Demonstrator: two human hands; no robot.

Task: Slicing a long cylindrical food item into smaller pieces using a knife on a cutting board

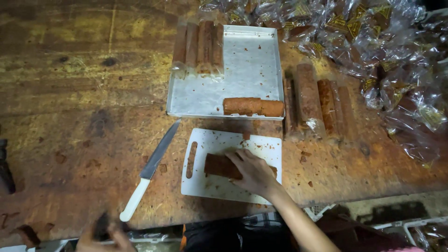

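Pretty dim, warm yellowish light overall, brightest on the metal tray and white cutting board, so it probably comes from overhead. The wooden table goes murky toward the left and bottom edges. Little glints of glare on the plastic-wrapped packets. Left hand at the bottom is motion-blurred and dark; wide-angle lens bends the table edges a bit.

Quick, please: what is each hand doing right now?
Left hand: blurred, holds something dark; grip cannot be told.
Right hand: open, resting on the brown roll.
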